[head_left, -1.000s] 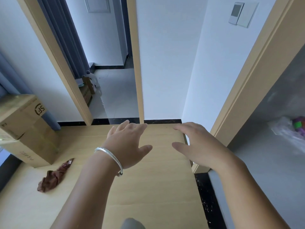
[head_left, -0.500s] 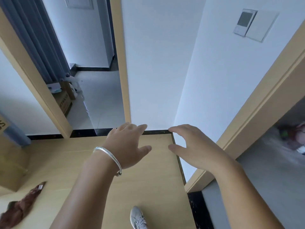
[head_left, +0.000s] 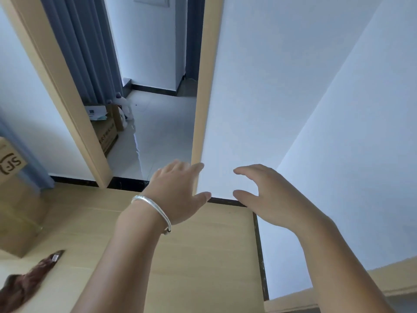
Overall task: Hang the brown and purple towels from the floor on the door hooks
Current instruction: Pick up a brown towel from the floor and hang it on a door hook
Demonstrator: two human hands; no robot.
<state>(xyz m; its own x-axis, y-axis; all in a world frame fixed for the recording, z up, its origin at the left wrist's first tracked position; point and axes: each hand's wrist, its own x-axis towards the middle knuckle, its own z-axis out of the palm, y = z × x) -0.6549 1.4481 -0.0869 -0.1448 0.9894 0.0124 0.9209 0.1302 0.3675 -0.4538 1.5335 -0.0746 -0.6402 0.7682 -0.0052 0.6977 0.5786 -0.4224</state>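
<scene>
A crumpled brown towel [head_left: 24, 282] with a small white tag lies on the wooden floor [head_left: 203, 256] at the bottom left, partly cut off by the frame edge. My left hand [head_left: 178, 193], with a silver bangle on the wrist, is stretched forward with relaxed fingers and holds nothing. My right hand [head_left: 266, 195] is held out beside it, fingers loosely curved, also empty. Both hands hover in front of a white wall corner [head_left: 225, 132], far from the towel. No purple towel and no door hooks are in view.
A cardboard box [head_left: 15, 199] stands on the floor at the left. Straight ahead a doorway with a wooden frame [head_left: 67, 98] opens onto a tiled room with grey curtains [head_left: 85, 53], a cardboard box [head_left: 106, 129] and a white bottle [head_left: 124, 109]. A second wooden frame [head_left: 338, 288] runs along the lower right.
The view has swung left and tilted up. The right-hand doorway and wall panel have left the frame. The brown towel has slid toward the bottom left corner. Both hands stay raised and empty.
</scene>
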